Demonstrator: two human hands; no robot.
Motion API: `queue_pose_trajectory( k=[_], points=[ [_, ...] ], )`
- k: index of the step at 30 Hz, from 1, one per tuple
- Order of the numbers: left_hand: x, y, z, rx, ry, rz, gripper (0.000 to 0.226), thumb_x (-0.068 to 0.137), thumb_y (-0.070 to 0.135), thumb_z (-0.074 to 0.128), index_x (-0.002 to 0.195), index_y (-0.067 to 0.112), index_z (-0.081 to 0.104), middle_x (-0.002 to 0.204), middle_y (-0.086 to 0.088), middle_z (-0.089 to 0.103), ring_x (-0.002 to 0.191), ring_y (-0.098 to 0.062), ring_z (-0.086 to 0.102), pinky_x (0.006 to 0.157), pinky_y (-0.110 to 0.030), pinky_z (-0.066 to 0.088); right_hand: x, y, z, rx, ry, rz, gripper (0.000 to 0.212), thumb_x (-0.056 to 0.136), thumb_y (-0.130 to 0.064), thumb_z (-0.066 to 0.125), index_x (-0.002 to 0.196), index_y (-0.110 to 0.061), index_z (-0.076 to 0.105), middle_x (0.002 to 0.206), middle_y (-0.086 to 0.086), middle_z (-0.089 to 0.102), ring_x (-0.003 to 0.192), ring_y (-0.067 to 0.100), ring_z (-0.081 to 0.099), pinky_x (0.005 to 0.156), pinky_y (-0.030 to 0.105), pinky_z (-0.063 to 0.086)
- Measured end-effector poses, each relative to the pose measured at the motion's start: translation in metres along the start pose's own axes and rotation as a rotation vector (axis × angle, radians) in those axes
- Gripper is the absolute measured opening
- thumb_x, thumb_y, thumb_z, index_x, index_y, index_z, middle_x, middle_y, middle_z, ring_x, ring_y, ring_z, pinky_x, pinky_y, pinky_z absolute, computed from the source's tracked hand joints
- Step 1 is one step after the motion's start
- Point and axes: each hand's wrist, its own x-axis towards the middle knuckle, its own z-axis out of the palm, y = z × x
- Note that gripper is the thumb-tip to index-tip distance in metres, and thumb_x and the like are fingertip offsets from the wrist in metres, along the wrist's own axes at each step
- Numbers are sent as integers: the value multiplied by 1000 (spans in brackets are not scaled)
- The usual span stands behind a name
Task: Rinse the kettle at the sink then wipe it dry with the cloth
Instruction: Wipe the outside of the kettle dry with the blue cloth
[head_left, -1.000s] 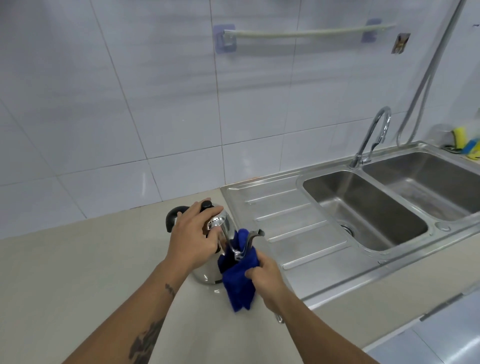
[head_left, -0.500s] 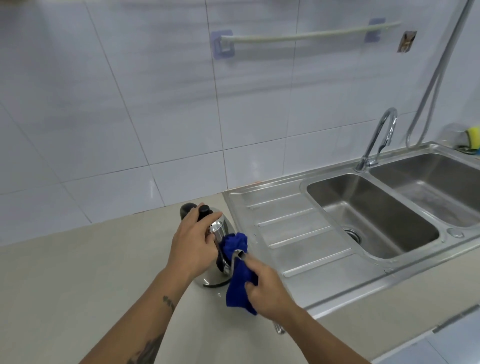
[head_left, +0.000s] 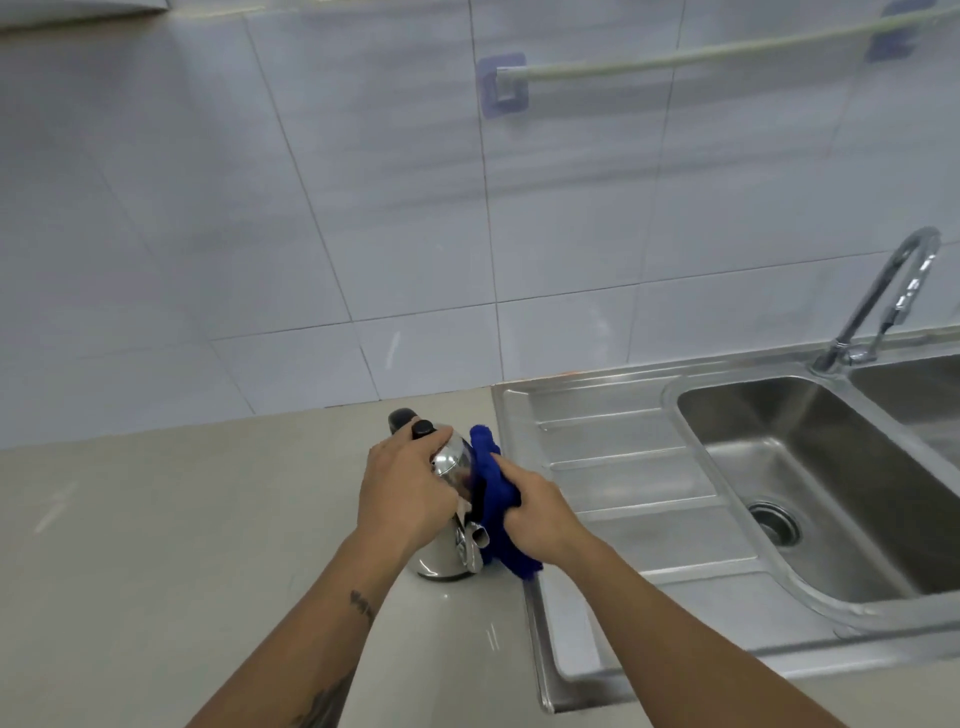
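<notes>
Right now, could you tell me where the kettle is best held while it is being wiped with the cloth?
Probably by the lid and top of the kettle, from above on its left. The left hand presses down there beside the black knob. That steadies the upright body on the counter and leaves its right flank free for the right hand with the blue cloth.

Cloth (head_left: 493, 499) deep blue — kettle (head_left: 451, 467) shiny silver, black knob.

Kettle (head_left: 445, 556) on counter (head_left: 182, 545), left of sink (head_left: 810, 499).
</notes>
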Motion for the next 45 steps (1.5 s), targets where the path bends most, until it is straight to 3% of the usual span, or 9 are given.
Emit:
queue_pose_trajectory(
  k=[6,11,18,21,25,28,34,40,45],
  points=[
    [-1,13,17,56,59,-152,48,93,22,49,141,27,48,154,-1,35,137,-26,36,108,-37,37,-12,13,0,-24,-74,54,78,77,9,41,142,-32,49,116,3,65,101,24,63,85,34,57],
    [2,14,10,71,55,-62,47,87,15,57,132,27,56,139,4,45,117,-21,52,88,-23,39,-1,-11,-15,60,-29,-61,85,78,12,40,149,-36,44,132,-6,59,114,18,57,94,25,50],
    [7,6,-5,-27,-118,64,45,85,11,69,125,32,64,131,18,52,120,-7,51,105,-25,42,1,-2,-13,151,-58,18,73,82,8,48,143,-31,43,123,-3,62,108,15,60,96,39,55],
    [14,15,-11,105,-170,70,50,85,7,60,126,35,62,127,19,52,121,-6,47,100,-22,42,1,-2,-14,190,-25,16,77,84,0,54,151,-33,33,140,-7,49,120,18,54,101,39,51],
    [18,37,-5,268,-288,-67,53,84,23,53,134,37,49,138,0,44,122,-27,46,101,-38,44,1,-11,-10,140,-19,-98,83,90,-4,51,156,-43,20,139,-12,38,118,13,49,95,25,43],
    [14,55,9,233,-254,-206,54,87,21,53,139,28,43,138,-10,36,122,-30,44,101,-38,43,3,0,-7,67,9,-104,82,88,-6,43,154,-50,21,139,-11,48,116,14,54,99,32,48],
    [10,59,34,259,-131,-306,65,91,24,51,149,26,22,138,-20,26,119,-33,35,94,-35,42,-5,17,-13,56,36,-9,75,88,4,41,153,-34,37,134,0,60,107,16,59,89,21,46],
    [7,37,37,218,-10,-180,59,89,18,52,144,32,35,131,-8,38,116,-27,42,91,-33,47,-1,5,-22,112,51,-145,72,91,5,43,149,-37,42,133,-8,60,113,12,59,99,22,47],
    [6,13,18,96,2,12,54,88,8,56,133,36,53,121,13,49,93,-6,50,69,-6,32,14,-8,-14,111,-14,-129,72,94,1,43,152,-41,33,129,-6,58,102,12,60,87,20,49]
  ],
)
